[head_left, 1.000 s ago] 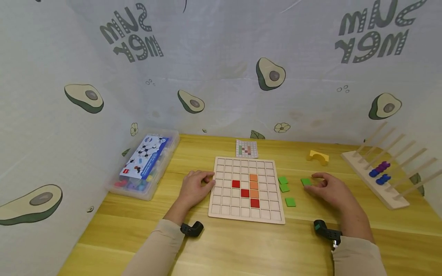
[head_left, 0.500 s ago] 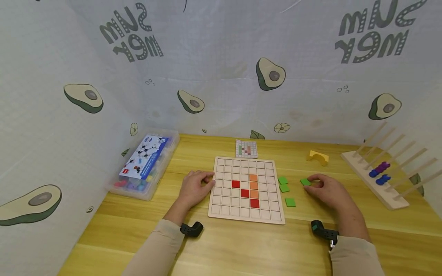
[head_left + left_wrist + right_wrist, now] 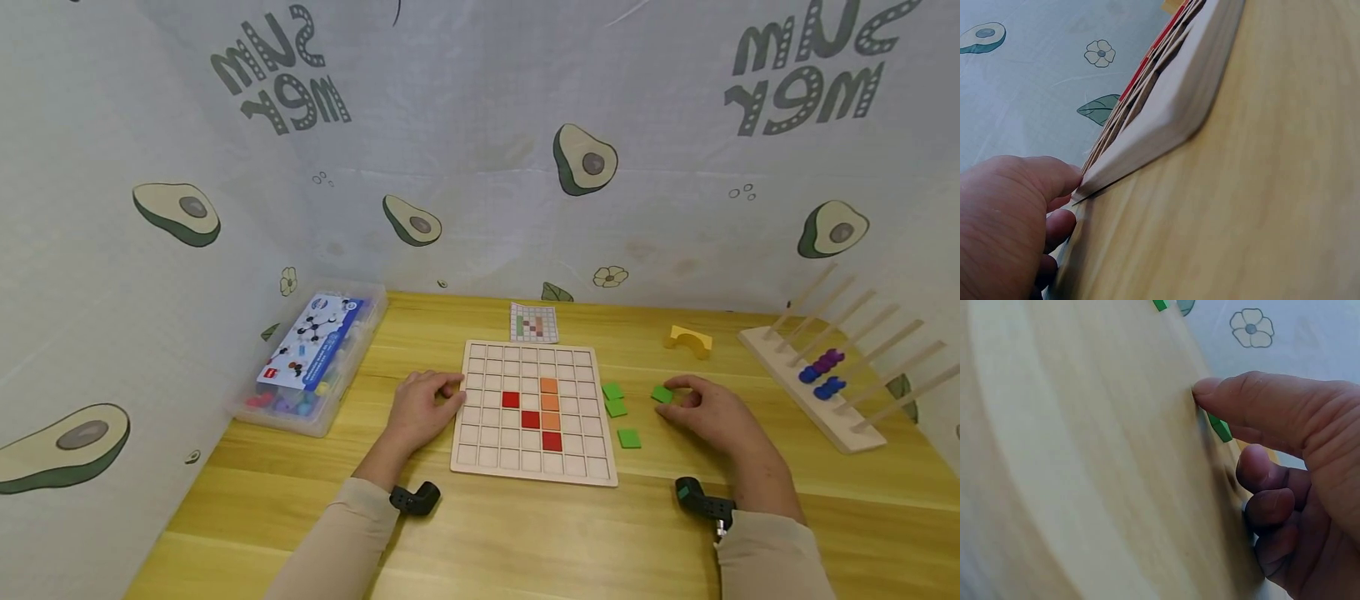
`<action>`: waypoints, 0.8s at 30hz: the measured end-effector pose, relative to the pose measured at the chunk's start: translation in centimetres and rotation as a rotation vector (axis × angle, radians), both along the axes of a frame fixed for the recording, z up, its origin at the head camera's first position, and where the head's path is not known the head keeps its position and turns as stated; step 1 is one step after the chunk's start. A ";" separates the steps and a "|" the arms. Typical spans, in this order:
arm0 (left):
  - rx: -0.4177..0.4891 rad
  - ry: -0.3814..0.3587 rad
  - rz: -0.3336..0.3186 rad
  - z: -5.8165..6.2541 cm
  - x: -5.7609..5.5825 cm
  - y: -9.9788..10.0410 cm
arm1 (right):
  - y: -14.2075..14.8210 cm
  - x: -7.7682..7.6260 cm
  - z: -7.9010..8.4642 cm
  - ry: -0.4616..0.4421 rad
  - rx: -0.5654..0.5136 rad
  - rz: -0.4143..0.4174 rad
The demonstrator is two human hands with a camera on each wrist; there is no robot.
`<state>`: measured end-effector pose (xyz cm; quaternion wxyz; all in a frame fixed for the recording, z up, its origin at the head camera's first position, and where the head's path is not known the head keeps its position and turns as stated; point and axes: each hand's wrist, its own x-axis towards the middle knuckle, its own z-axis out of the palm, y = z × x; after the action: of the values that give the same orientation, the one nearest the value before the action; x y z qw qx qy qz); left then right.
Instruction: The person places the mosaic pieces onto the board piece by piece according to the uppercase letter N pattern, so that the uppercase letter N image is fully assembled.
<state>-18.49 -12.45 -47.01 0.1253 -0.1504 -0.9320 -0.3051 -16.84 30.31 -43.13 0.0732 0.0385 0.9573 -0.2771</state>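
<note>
My left hand (image 3: pixel 423 408) rests on the table, its thumb and fingertips touching the left edge of a wooden grid board (image 3: pixel 487 457). In the left wrist view the thumb (image 3: pixel 1054 177) meets the board's side (image 3: pixel 1147 134). Red tiles (image 3: pixel 530 420) and orange tiles (image 3: pixel 550 402) sit in the board's squares. My right hand (image 3: pixel 708 412) pinches a green tile (image 3: pixel 662 394) at table level between thumb and index finger. The right wrist view has that tile (image 3: pixel 1219 427) partly hidden behind the thumb. Several other green tiles (image 3: pixel 629 438) lie by the board's right edge.
A small printed grid card (image 3: pixel 534 323) lies behind the board. To the left is a clear plastic case (image 3: pixel 311 350) of coloured pieces. On the right stand a yellow arch block (image 3: pixel 688 340) and a wooden peg rack (image 3: pixel 813 392) with blue and purple pieces.
My right thumb and index finger have closed in around the green tile, and the hand has shifted slightly left. The tile has turned a little. My left hand keeps its place.
</note>
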 end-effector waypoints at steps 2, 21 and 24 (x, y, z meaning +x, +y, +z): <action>-0.002 0.000 0.000 0.0 0.0 0.0 | 0.0 0.0 -0.1 0.005 0.004 -0.002; -0.007 -0.008 -0.002 0.2 0.1 0.0 | 0.5 -0.1 -0.5 0.052 0.002 0.026; -0.005 -0.006 0.003 0.1 0.1 0.0 | 0.2 -0.1 -0.3 0.052 0.002 0.045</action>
<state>-18.39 -12.43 -46.91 0.1224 -0.1486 -0.9333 -0.3030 -16.90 30.46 -43.41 0.0545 0.0100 0.9597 -0.2754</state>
